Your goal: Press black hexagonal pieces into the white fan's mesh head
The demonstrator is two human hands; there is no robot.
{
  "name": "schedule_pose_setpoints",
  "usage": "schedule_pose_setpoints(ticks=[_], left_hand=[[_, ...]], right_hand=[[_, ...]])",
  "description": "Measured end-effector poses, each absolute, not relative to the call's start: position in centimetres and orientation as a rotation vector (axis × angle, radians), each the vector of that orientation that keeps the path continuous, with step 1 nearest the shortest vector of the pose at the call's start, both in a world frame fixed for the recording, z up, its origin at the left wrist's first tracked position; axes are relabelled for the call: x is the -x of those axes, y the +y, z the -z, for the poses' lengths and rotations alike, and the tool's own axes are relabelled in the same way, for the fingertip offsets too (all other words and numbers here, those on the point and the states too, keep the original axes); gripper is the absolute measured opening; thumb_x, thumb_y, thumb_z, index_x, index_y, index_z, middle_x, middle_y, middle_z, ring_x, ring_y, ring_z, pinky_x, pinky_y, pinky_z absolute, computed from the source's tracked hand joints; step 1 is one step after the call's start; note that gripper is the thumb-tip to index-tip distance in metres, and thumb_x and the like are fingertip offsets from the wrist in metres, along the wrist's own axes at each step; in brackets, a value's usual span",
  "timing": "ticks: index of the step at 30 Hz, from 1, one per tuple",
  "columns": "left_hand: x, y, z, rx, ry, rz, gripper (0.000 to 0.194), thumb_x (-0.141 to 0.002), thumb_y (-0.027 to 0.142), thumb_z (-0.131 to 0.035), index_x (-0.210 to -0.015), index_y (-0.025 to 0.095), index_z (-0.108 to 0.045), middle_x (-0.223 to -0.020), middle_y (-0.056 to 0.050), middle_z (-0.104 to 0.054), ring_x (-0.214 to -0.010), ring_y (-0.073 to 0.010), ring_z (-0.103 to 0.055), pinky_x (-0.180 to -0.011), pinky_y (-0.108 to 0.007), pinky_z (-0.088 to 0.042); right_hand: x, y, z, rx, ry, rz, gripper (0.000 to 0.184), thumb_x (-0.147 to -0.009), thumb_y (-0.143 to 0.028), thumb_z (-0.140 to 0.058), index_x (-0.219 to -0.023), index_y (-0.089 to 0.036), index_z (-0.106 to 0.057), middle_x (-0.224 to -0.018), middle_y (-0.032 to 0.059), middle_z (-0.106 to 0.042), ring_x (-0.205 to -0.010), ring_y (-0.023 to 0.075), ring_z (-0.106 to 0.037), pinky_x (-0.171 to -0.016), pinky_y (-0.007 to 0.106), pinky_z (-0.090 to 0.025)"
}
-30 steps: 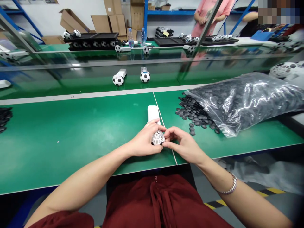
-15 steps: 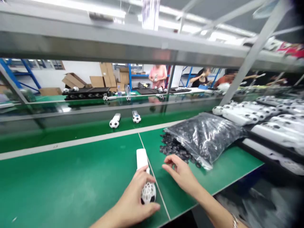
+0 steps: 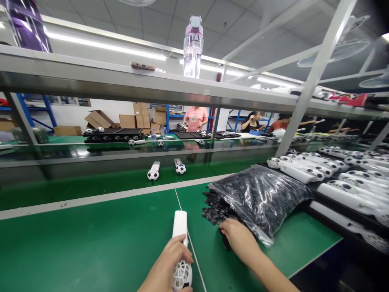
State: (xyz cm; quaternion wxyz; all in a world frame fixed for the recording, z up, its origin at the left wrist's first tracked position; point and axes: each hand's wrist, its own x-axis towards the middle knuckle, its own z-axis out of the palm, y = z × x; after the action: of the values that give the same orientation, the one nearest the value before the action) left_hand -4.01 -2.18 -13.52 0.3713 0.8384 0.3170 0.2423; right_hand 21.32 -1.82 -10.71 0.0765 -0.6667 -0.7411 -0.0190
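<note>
My left hand (image 3: 170, 265) grips a white handheld fan with a round mesh head (image 3: 181, 247) at the near edge of the green table (image 3: 91, 239); its handle points away from me. My right hand (image 3: 237, 237) reaches into the pile of small black pieces (image 3: 214, 209) spilling from a clear plastic bag (image 3: 261, 196). Its fingers curl down among the pieces, and whether they hold one is hidden.
Two fans with football heads (image 3: 153, 172) (image 3: 180, 167) lie on the green conveyor. Rows of white fans (image 3: 331, 170) fill trays on the right. A metal shelf (image 3: 121, 83) overhead carries a water bottle (image 3: 192, 46). Other people (image 3: 195, 117) work at a far bench.
The camera has tilted up. My right hand left the fan's head and moved right to the black pieces by the bag. My left hand keeps hold of the fan.
</note>
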Motion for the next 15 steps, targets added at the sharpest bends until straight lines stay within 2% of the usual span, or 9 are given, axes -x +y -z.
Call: schedule_pose_setpoints(ticks=[3,8,12,15], left_hand=[[4.3,-2.2,12.8,-2.137,0.748,-0.592,0.035,-0.055,0.017,-0.062,-0.086,0.022,-0.048,-0.102,-0.005,-0.055,-0.125,-0.0283,-0.032,-0.106,-0.042,-0.023],[4.2,-2.3,11.9,-2.125,0.729,-0.545,0.034,-0.054,0.016,-0.061,-0.084,0.023,-0.046,-0.098,-0.003,-0.055,-0.122,-0.0270,-0.035,-0.108,-0.042,-0.019],[3.9,-3.2,10.6,-2.074,0.751,-0.571,0.035,-0.051,0.010,-0.059,-0.081,0.023,-0.046,-0.098,-0.002,-0.054,-0.121,-0.0244,-0.037,-0.109,-0.037,-0.016],[4.0,-3.7,9.5,-2.019,0.789,-0.565,0.036,-0.051,0.006,-0.058,-0.081,0.023,-0.047,-0.101,-0.002,-0.055,-0.124,-0.0244,-0.033,-0.108,-0.035,-0.019]], right_hand=[[-20.9,-2.0,10.9,2.006,-2.310,0.179,0.032,-0.079,0.000,-0.040,-0.073,-0.014,-0.067,-0.079,0.0090,-0.065,-0.076,0.0211,-0.061,-0.066,0.029,-0.043],[-19.7,-2.7,11.0,2.047,-2.440,0.375,0.036,-0.072,0.007,-0.040,-0.082,-0.011,-0.068,-0.084,0.0123,-0.067,-0.080,0.0264,-0.062,-0.068,0.033,-0.045],[-19.5,-2.5,10.7,2.040,-2.462,0.415,0.038,-0.071,0.009,-0.039,-0.083,-0.012,-0.068,-0.084,0.0120,-0.066,-0.080,0.0255,-0.062,-0.070,0.032,-0.046],[-20.4,-1.9,11.2,1.984,-2.409,0.390,0.040,-0.070,0.009,-0.038,-0.090,-0.010,-0.067,-0.089,0.0131,-0.065,-0.084,0.0262,-0.060,-0.074,0.034,-0.046]])
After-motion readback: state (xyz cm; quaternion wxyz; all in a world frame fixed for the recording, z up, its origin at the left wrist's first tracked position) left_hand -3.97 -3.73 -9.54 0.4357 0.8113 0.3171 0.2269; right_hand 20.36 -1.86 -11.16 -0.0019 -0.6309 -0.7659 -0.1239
